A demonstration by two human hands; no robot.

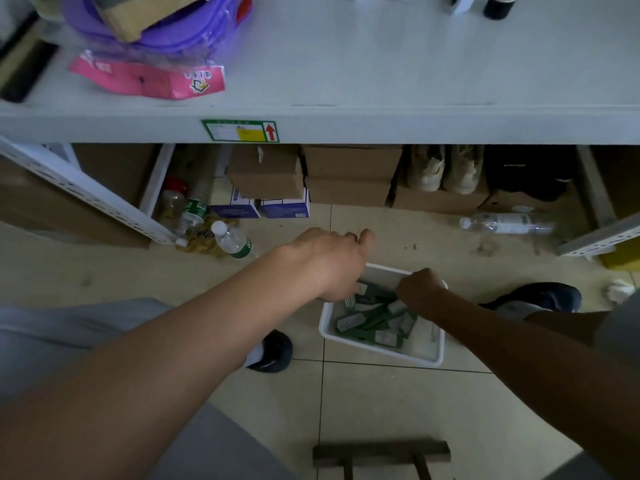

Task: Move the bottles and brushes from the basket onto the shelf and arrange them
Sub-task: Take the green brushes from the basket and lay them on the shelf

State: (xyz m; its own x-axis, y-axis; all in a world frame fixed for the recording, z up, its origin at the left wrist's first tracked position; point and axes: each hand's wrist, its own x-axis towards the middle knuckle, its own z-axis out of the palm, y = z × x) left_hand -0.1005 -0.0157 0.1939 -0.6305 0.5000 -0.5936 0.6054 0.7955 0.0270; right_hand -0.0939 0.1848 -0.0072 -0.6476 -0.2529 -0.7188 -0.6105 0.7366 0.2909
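- The left arm reaches forward from the lower left, and the left hand (pixel 329 265) hangs back-up over the far left corner of the white basket (pixel 382 276). One digit points ahead and the rest turn down out of sight, so I cannot tell whether it grasps anything.
- The right arm comes in from the lower right. The right hand (pixel 420 289) is knuckles-up inside the basket at its far right side, fingers curled, and appears to be closed round one of the green brushes (pixel 367 322).
- The brushes, each with a pale label, lie piled across one another in the basket.
- The basket stands on the tiled floor (pixel 381 410), between the person's dark shoes (pixel 273 351) and below the shelf's front edge.
- The grey shelf (pixel 381 81) has a broad bare stretch in its middle and right. Purple basins (pixel 156 32) and a pink packet (pixel 149 79) sit at its left, and a black bottle (pixel 498 6) at the far right.
- Cardboard boxes (pixel 349 174) fill the space under the shelf.
- A plastic water bottle (pixel 233 240) lies on the floor near the left hand.
- A wooden stool (pixel 381 452) stands behind the basket, well apart.
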